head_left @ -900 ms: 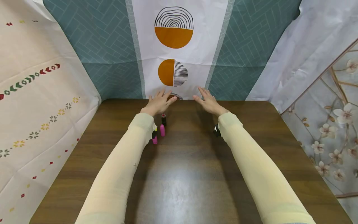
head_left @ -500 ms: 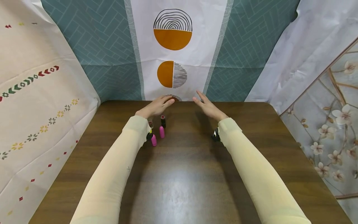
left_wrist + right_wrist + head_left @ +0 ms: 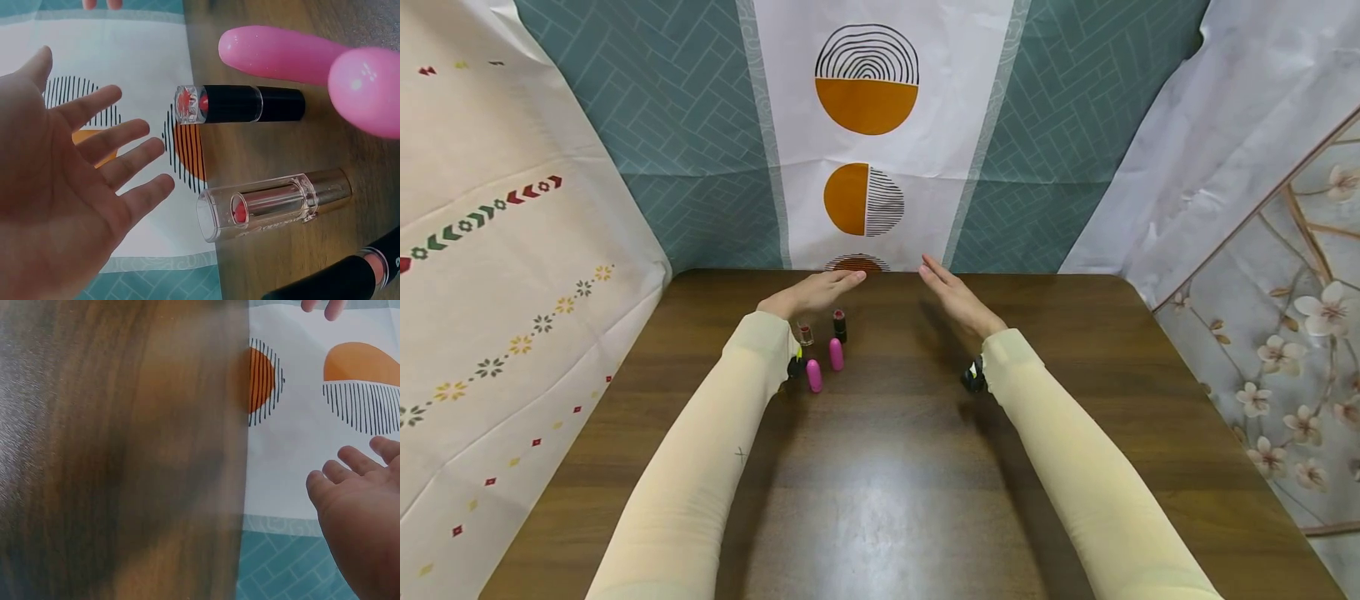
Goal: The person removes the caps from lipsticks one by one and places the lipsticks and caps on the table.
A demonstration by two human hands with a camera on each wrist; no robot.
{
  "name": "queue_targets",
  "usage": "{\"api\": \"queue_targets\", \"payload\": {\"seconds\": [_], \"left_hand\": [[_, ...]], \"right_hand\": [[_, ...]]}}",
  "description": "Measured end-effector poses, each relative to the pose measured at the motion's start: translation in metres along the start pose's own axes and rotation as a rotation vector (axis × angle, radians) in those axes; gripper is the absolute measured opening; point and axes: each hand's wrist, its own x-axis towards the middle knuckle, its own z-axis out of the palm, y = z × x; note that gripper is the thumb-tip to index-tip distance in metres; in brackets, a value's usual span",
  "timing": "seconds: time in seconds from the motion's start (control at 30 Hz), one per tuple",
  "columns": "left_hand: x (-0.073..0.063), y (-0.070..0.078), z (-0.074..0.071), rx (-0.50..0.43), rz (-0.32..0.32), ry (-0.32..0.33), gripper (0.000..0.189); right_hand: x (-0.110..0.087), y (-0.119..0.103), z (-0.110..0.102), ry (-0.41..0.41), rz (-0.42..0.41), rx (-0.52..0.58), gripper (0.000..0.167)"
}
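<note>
My left hand [image 3: 811, 295] is raised near the back of the table, palm facing inward and fingers extended, holding nothing. Below it stand a black lipstick [image 3: 839, 326] with a transparent top and a red tip, and a lipstick in a transparent case [image 3: 806, 334]. Two pink round-ended tubes [image 3: 837, 354] are nearer the front. A black tube [image 3: 337, 278] with a silver ring shows at the corner of the left wrist view; the left sleeve mostly hides it from the head camera. My right hand [image 3: 957, 298] is also raised with its fingers extended, apart from every object.
The brown wooden table [image 3: 880, 467] ends at a back edge against a hanging cloth [image 3: 1037, 150] with teal sides and a white middle strip. Patterned cloths hang at the left [image 3: 512, 275] and right [image 3: 1262, 333]. Small dark wrist cameras [image 3: 974, 375] sit under both sleeves.
My left hand has moved left and slightly down, uncovering more of the lipsticks. My right hand has lowered a little, its fingers drawing closer together. The lipsticks stay where they were.
</note>
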Motion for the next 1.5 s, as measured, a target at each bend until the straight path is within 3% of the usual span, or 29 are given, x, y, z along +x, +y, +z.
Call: {"api": "queue_targets", "payload": {"seconds": [0.37, 0.6, 0.77, 1.17, 1.5], "left_hand": [[-0.001, 0.003, -0.005, 0.013, -0.070, -0.041, 0.083], [0.000, 0.003, -0.007, 0.094, -0.032, -0.079, 0.068], [0.001, -0.001, -0.005, 0.086, 0.014, -0.113, 0.055], [-0.002, -0.010, 0.000, 0.092, -0.013, -0.140, 0.053], [-0.004, -0.013, 0.004, 0.104, -0.002, -0.154, 0.054]], "right_hand": [[0.002, 0.000, 0.003, -0.021, 0.002, 0.011, 0.065], [0.005, 0.002, 0.008, -0.025, -0.001, 0.003, 0.068], [0.003, 0.005, 0.013, -0.045, 0.013, 0.008, 0.067], [0.002, 0.011, 0.029, -0.073, 0.049, 0.141, 0.065], [0.003, 0.015, 0.036, -0.093, 0.059, 0.166, 0.065]]}}
